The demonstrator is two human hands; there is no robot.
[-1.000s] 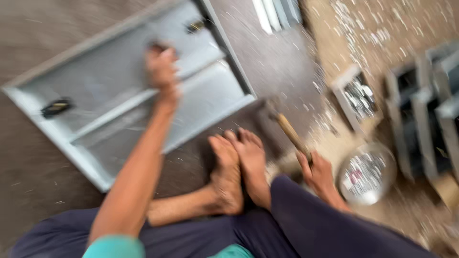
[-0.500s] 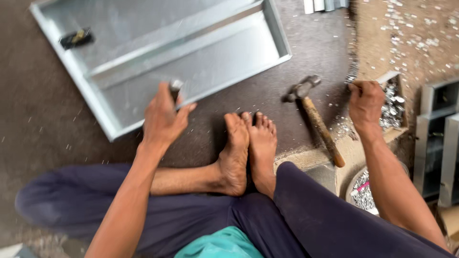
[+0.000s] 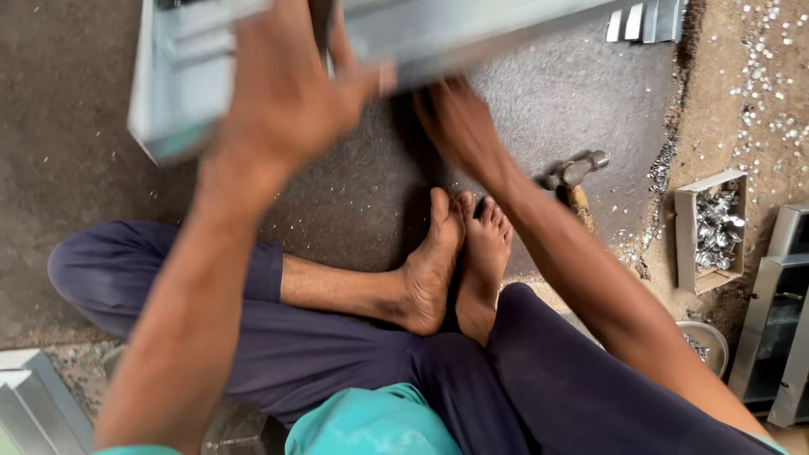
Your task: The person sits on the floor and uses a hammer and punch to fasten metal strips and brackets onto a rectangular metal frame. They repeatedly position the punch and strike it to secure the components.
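Sheet-metal tray [image 3: 181, 80], grey with folded edges, sits at the top of the view above the dark mat [image 3: 76, 168], its near corner raised and blurred. Left hand [image 3: 282, 93] lies over the tray's near edge, fingers bent and spread, the thumb out to the right; whether they clamp the metal cannot be told through the blur. Right hand [image 3: 459, 122] reaches under the tray's lower edge just to the right, fingers pointing up and hidden in shadow, so their grip cannot be told either. Both forearms run down to the bottom of the frame.

Two bare feet [image 3: 455, 261] rest sole to sole on the mat below the hands, legs crossed in dark blue trousers [image 3: 354, 345]. Hammer [image 3: 573, 181] with a wooden handle lies on the mat just right of the right forearm, held by neither hand. Farther right, on the sandy floor, stands a small open box of metal fasteners [image 3: 712, 227], with loose bits scattered around it. Folded metal parts [image 3: 779, 320] stand at the right edge.
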